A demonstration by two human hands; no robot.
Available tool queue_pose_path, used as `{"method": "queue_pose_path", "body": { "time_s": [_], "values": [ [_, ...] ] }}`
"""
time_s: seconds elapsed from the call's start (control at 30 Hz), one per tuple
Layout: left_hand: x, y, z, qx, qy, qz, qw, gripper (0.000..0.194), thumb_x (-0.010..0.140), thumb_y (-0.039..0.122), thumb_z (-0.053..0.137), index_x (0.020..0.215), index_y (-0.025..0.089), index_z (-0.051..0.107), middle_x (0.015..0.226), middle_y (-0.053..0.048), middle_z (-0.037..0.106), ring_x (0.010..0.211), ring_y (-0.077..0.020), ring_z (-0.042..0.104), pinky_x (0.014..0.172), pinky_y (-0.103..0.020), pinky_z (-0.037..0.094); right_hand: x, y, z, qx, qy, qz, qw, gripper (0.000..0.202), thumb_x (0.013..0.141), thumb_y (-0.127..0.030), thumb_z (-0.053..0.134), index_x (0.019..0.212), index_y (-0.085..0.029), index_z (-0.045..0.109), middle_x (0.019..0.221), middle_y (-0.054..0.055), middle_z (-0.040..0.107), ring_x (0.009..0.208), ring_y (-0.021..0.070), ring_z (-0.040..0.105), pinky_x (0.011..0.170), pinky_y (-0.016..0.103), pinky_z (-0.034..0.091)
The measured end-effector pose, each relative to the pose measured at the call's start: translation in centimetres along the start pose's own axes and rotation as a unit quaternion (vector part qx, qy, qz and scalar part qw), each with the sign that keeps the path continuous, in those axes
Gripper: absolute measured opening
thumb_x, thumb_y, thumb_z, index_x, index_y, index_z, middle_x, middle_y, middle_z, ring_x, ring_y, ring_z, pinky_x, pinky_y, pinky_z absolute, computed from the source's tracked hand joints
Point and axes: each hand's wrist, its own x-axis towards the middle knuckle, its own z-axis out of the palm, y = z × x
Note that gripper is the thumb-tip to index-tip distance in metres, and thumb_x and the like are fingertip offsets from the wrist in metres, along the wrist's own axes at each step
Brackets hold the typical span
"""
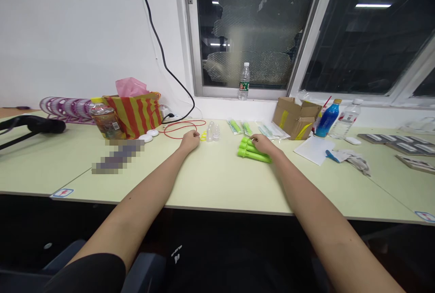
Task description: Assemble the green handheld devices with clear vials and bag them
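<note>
My left hand (190, 140) rests on the table with its fingers curled closed; whatever they may hold is hidden. Just right of it lie small yellow rings (203, 136), and beside those stand several clear plastic caps (213, 132). My right hand (265, 144) is closed at the upper end of a small group of bright green plastic tubes (253, 153), which lie side by side with their flanged ends to the left. Its fingers grip one of the upper tubes. Behind them are clear packets with green pieces inside (234, 126).
A red cord (178, 123) loops behind my left hand. Left stand a drink bottle (106, 119) and a striped bag (137, 114). Right are a cardboard box (295, 118), a blue bottle (328, 119), white paper (311, 148) and a glove (355, 160). A water bottle (244, 82) stands on the sill.
</note>
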Motion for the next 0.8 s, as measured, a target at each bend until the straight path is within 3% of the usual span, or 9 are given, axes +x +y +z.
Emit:
{"method": "queue_pose_path", "body": {
  "time_s": [0.5, 0.8],
  "values": [
    [0.11, -0.18, 0.04, 0.001, 0.0, 0.002, 1.0, 0.02, 0.075, 0.014, 0.055, 0.091, 0.019, 0.068, 0.103, -0.008, 0.072, 0.099, -0.0209, 0.064, 0.09, -0.029, 0.047, -0.4, -0.27, -0.56, 0.016, -0.012, 0.001, 1.0, 0.035, 0.088, -0.012, 0.05, 0.117, -0.017, 0.069, 0.119, 0.01, 0.069, 0.105, 0.0224, 0.062, 0.088, 0.027, 0.044],
    [0.27, -0.49, 0.17, 0.0, 0.0, 0.005, 1.0, 0.02, 0.075, 0.014, 0.055, 0.091, 0.018, 0.067, 0.102, -0.008, 0.072, 0.098, -0.0206, 0.065, 0.088, -0.029, 0.048, -0.59, -0.55, -0.8, 0.017, -0.002, 0.012, 1.0, 0.036, 0.092, -0.015, 0.042, 0.117, -0.015, 0.068, 0.126, 0.012, 0.066, 0.116, 0.0223, 0.058, 0.096, 0.027, 0.04]
  ]
}}
